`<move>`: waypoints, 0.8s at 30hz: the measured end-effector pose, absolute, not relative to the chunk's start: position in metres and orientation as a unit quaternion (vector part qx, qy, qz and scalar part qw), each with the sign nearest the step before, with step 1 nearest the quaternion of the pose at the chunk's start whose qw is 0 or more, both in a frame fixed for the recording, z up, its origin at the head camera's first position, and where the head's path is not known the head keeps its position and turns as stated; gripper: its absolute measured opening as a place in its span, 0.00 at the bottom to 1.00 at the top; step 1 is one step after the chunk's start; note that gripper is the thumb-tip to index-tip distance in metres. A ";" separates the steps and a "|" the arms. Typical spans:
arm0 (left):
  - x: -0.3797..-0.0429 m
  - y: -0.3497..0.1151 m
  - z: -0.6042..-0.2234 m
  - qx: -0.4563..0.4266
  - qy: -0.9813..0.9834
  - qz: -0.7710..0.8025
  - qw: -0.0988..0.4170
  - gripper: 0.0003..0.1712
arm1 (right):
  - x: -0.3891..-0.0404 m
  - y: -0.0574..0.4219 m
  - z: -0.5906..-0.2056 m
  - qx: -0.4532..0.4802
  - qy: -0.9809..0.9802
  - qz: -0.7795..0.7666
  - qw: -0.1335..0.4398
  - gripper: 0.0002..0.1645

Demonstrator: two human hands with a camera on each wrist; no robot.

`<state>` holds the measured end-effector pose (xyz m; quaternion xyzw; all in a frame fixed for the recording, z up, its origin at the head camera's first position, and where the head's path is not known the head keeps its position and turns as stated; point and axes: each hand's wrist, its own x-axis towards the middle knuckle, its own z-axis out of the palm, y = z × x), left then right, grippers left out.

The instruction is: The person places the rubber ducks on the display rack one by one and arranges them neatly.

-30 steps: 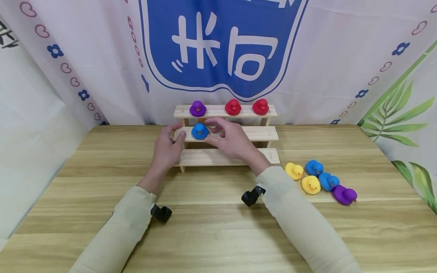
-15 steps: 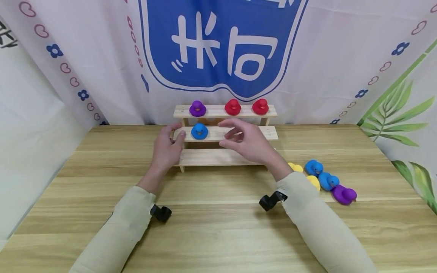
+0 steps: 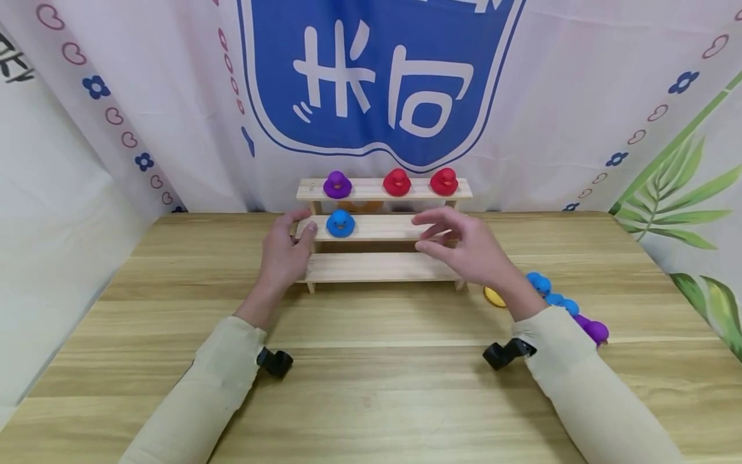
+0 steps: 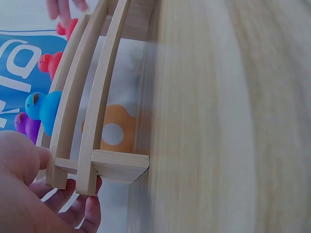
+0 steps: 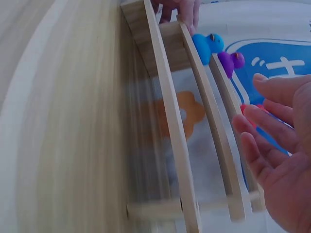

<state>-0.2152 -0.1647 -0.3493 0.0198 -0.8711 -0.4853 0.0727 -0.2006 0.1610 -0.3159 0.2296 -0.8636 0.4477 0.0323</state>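
A three-tier wooden display rack (image 3: 382,267) stands at the back of the table. My left hand (image 3: 286,252) grips its left end; in the left wrist view the thumb lies over the middle shelf and the fingers curl under the shelf ends. On the left of the middle tier sits a blue rubber duck (image 3: 340,223). The top tier carries a purple duck (image 3: 337,185) and two red ducks, one mid-right (image 3: 397,182) and one at the right end (image 3: 444,182). My right hand (image 3: 464,245) is over the rack's right side, fingers loosely bent, holding nothing.
On the table right of the rack lie more rubber ducks, partly hidden by my right forearm: a yellow one (image 3: 494,296), blue ones (image 3: 539,283) and a purple one (image 3: 596,332). A white curtain with a blue emblem (image 3: 371,142) hangs behind the rack.
My right hand has let go of the blue duck and moved right along the rack, its forearm now covering some loose ducks. The blue duck stays on the middle tier; my left hand has not moved.
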 end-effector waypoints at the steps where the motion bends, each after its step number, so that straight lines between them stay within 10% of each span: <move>1: -0.215 -0.165 -0.349 0.020 -0.871 -0.486 0.072 0.28 | -0.199 0.167 -0.317 0.230 -0.863 0.448 0.039 0.23; 24: -0.215 -0.164 -0.348 0.030 -0.867 -0.494 0.060 0.28 | -0.179 0.275 -0.327 0.144 -0.851 0.505 0.026 0.21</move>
